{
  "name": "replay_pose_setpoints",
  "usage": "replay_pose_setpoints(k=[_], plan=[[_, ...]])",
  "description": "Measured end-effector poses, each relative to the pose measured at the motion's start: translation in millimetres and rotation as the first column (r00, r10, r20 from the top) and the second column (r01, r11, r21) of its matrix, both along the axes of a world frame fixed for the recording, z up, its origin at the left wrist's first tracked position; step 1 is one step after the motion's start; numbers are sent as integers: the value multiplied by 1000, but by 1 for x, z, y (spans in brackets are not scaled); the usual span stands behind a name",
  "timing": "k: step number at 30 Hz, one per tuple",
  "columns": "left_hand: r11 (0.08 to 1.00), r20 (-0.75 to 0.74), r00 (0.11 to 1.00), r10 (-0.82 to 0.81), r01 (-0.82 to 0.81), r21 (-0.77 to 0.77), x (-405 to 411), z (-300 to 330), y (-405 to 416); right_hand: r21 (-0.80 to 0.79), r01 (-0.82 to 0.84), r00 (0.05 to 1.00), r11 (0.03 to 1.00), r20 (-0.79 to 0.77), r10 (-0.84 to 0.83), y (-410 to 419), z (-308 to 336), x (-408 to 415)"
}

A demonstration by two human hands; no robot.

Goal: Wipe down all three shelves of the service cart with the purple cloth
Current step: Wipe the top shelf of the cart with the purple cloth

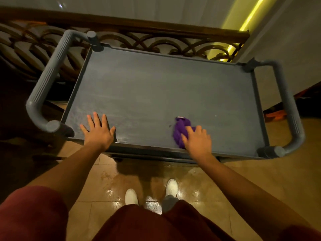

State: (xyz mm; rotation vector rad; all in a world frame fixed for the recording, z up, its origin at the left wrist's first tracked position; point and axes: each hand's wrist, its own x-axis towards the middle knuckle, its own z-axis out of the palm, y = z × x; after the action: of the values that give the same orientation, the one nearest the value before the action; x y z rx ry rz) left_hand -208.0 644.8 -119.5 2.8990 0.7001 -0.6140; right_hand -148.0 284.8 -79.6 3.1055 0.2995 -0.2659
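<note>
Nearest the camera were the person's dark red clothing (156, 223) and two white shoes (131, 196) planted on a glossy tiled floor (243, 188). Both bare forearms reached forward to the near edge of the service cart (156, 87), whose grey top shelf filled the middle of the view.

The left hand (98, 131) lay flat on the near left part of the shelf, fingers spread and released, holding nothing. The right hand (197, 139) pressed down on the purple cloth (179, 132), its fingers curled over the cloth's right side in a loose grasp. The cloth was bunched up and sat on the top shelf, near the front rim and right of centre, well apart from the left hand. A small white tag showed at the cloth's far end.

The shelf surface looked streaked. A grey ribbed handle (46, 82) curved off the cart's left end, and a matching handle (291, 108) off the right end. The lower shelves were hidden beneath the top one.

Beyond the cart ran a dark wooden railing (139, 25) with curled ironwork, and a yellow-green strip light (250, 16) glowed at the far right.
</note>
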Motion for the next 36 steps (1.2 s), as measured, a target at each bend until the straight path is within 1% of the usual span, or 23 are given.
replay_pose_setpoints(k=[2, 3, 5, 6, 8, 9, 10, 12, 13, 16, 19, 21, 22, 23, 25, 27, 28, 29, 30, 32, 34, 36], plan=[[1000, -5, 1000, 22, -22, 11, 2, 6, -4, 12, 29, 999, 999, -22, -29, -4, 5, 6], [999, 18, 999, 29, -30, 31, 4, 10, -8, 75, 13, 999, 997, -42, -10, 3, 8, 8], [998, 108, 993, 48, -53, 44, 12, 15, -22, 265, -23, 997, 964, -70, 43, 33, 13, 13], [996, 149, 986, 82, -86, 24, 18, 18, -35, 340, -37, 995, 940, -70, 64, 52, 16, 17], [983, 173, 969, 178, -170, -63, 29, 21, -63, 418, -48, 992, 907, -88, 93, 94, 20, 17], [975, 145, 967, 211, -199, -93, 32, 18, -78, 414, -73, 986, 908, -105, 127, 112, 19, 15], [974, 103, 970, 218, -209, -92, 31, 13, -87, 379, -129, 976, 916, -115, 185, 126, 16, 11], [979, 55, 978, 200, -198, -40, 26, 1, -96, 293, -274, 938, 916, -127, 322, 130, 6, 10], [982, 59, 980, 191, -190, -22, 24, -4, -94, 284, -302, 930, 910, -123, 347, 120, 4, 17], [983, 49, 982, 183, -183, 1, 22, -9, -90, 266, -220, 958, 938, -125, 260, 61, -2, 57], [984, 39, 983, 180, -180, -1, 24, -6, -96, 137, -87, 990, 987, -95, 101, -14, 1, 99], [985, 24, 985, 171, -171, 0, 25, -2, -98, 107, -23, 996, 994, -84, 32, -35, 6, 112], [986, 10, 986, 168, -168, 3, 25, 1, -98, 142, -9, 996, 990, -87, 21, -33, 8, 112], [986, 8, 986, 165, -165, 12, 26, 3, -98, 211, -2, 995, 977, -92, 22, -23, 11, 111], [988, 75, 985, 153, -155, 14, 30, 7, -102, 362, -4, 994, 932, -99, 42, 13, 14, 103], [990, 174, 975, 139, -136, -28, 43, 15, -115, 420, -24, 994, 907, -88, 67, 60, 16, 98], [987, 185, 971, 154, -142, -75, 51, 19, -123, 418, -28, 994, 908, -86, 70, 81, 16, 96], [981, 155, 973, 168, -151, -119, 57, 20, -131, 405, -30, 993, 914, -93, 74, 97, 14, 95], [979, 92, 982, 164, -151, -136, 60, 18, -136, 385, -43, 991, 922, -101, 88, 106, 11, 96], [990, -46, 995, 91, -95, -100, 58, 13, -136, 359, -91, 982, 929, -122, 144, 101, 2, 103], [996, -122, 992, 36, -45, -77, 55, 12, -133, 307, -115, 979, 945, -125, 160, 64, -3, 117], [997, -147, 989, 16, -27, -72, 57, 15, -134, 247, -34, 989, 968, -132, 69, 13, -2, 135]])
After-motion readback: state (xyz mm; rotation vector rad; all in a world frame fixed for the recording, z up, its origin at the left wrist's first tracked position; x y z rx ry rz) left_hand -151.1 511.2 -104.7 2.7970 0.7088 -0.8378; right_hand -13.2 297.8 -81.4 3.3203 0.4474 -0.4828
